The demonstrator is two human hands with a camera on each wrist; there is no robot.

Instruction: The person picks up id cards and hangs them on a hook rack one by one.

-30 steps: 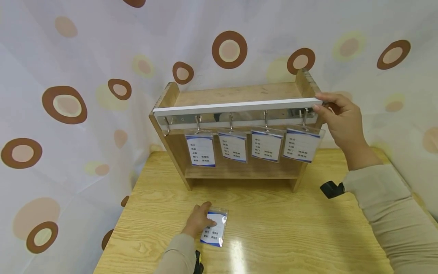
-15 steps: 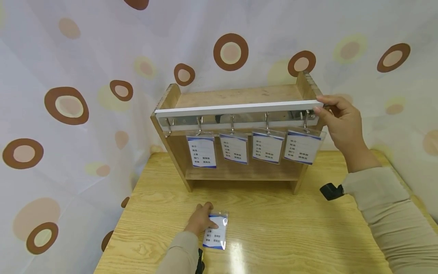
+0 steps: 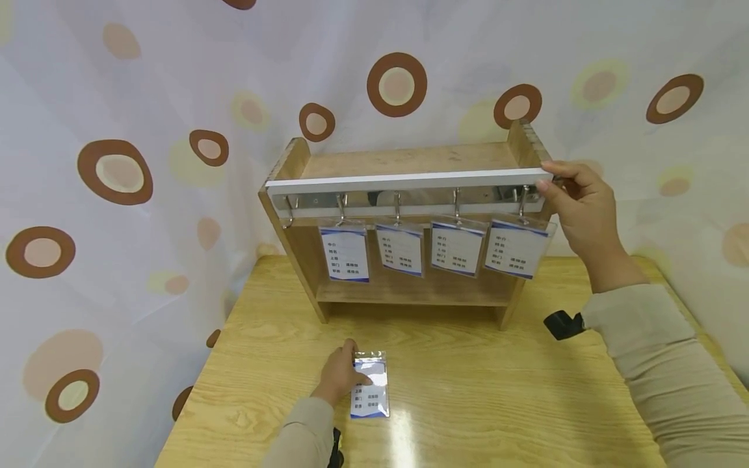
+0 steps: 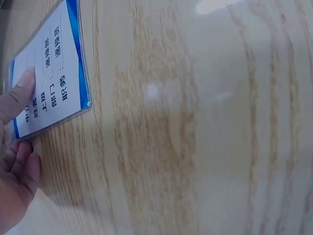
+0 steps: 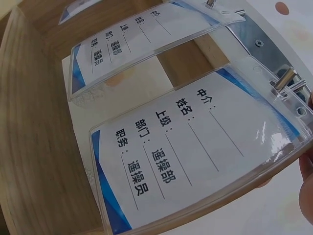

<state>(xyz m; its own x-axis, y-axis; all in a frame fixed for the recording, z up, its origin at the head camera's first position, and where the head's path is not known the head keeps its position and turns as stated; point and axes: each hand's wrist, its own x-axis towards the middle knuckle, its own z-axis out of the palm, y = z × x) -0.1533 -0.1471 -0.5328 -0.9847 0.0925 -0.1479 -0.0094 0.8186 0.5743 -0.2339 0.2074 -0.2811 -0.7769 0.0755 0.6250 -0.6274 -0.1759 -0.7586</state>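
Note:
My left hand (image 3: 341,376) is low over the table, pinching a clear-sleeved name badge (image 3: 371,390). In the left wrist view the thumb lies on the face of the badge (image 4: 54,73), with the other fingers curled by its edge. My right hand (image 3: 588,208) grips the right end of a white hook rail (image 3: 404,177) on a small wooden shelf (image 3: 409,296). Several badges hang from the rail's metal hooks, the rightmost badge (image 3: 517,249) closest to my right hand; it fills much of the right wrist view. The leftmost hook (image 3: 287,213) carries no badge.
The shelf stands on a wood-grain table (image 3: 468,383), close to a white curtain (image 3: 439,39) printed with brown and yellow circles. A black wrist-worn device (image 3: 563,324) sticks out beside my right sleeve.
The badge under my left hand has turned slightly and now lies straighter. My right hand keeps its grip on the rail end, and the hanging badges stay in place.

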